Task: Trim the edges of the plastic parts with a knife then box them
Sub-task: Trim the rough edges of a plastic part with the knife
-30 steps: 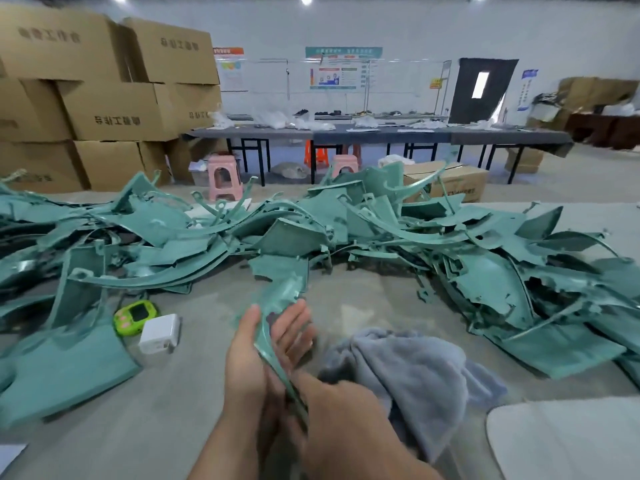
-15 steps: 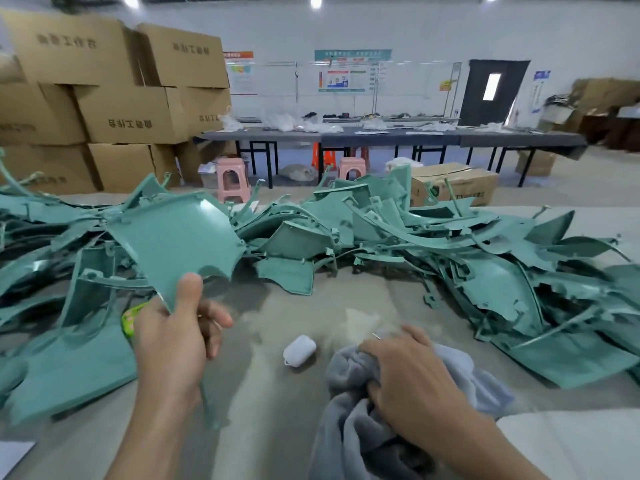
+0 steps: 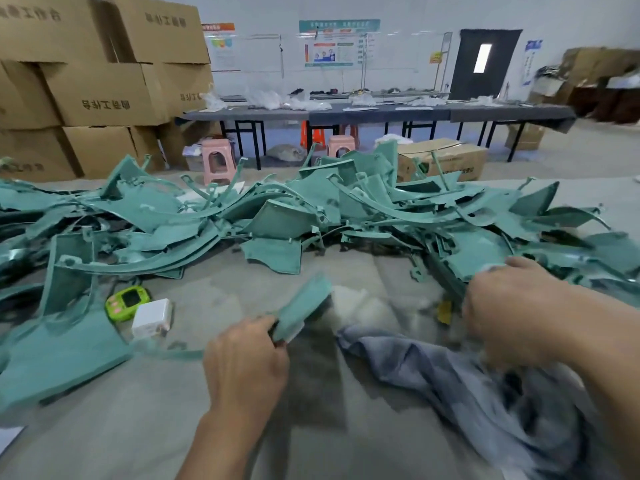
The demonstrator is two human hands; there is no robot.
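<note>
Head view, left hand: the left hand [image 3: 246, 362] pinches a flat teal plastic part [image 3: 303, 308] by its near end. It holds the part tilted above the grey-covered desk [image 3: 156, 438], probably to present an edge for trimming.
Head view, right hand: the right hand [image 3: 512, 317] is blurred at the near rim of the heap of teal moulded plastic parts [image 3: 346, 216]. I cannot tell whether it grips anything.
Head view, knife: none is identifiable. A small yellow object [image 3: 445, 311] lies just beside the right hand, too blurred to name.
Head view, cloth: a crumpled grey fleece cloth [image 3: 450, 375] lies under the right forearm, perhaps for wiping.
Head view, boxing: a brown cardboard box [image 3: 450, 161] stands behind the heap. Most parts appear unboxed.
</note>
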